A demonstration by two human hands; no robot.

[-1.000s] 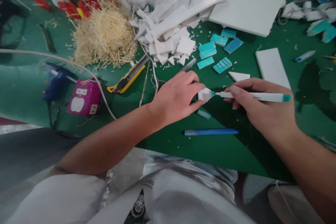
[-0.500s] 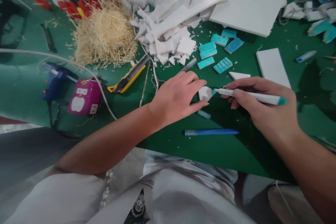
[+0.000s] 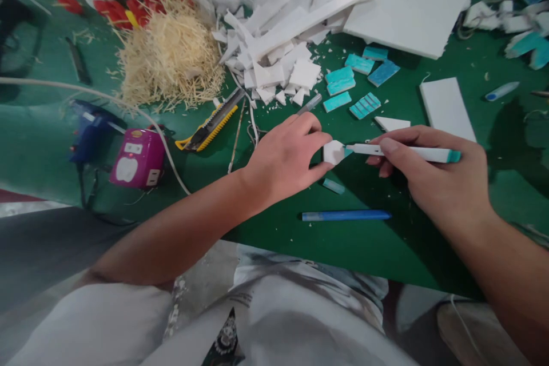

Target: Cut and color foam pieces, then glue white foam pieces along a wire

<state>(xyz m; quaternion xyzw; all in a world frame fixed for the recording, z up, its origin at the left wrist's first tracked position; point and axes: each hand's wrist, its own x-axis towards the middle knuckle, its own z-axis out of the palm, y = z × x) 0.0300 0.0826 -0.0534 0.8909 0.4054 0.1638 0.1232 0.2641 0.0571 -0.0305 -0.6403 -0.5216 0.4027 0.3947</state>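
Between the thumb and fingers of my left hand (image 3: pixel 289 157) is a small white foam piece (image 3: pixel 333 152), its right tip coloured teal. My right hand (image 3: pixel 441 174) grips a white marker (image 3: pixel 422 152) with a teal end, and the marker's nib meets the teal tip of the foam. A teal marker cap (image 3: pixel 333 186) lies just below the foam piece. Nearer the table edge rests a blue pen (image 3: pixel 346 215). Several teal-coloured foam pieces (image 3: pixel 340 80) lie beyond my hands.
White foam scraps (image 3: pixel 283 68) are heaped at the back beside a pile of straw-like shreds (image 3: pixel 171 57). A yellow utility knife (image 3: pixel 210 123), a magenta power adapter (image 3: pixel 138 158) and a blue glue gun (image 3: pixel 92 128) lie left. A white foam block (image 3: pixel 446 106) sits right.
The fingers of my left hand have drawn back slightly to the left, baring more of the foam piece. The marker has shifted a little left, its nib still at the tip.
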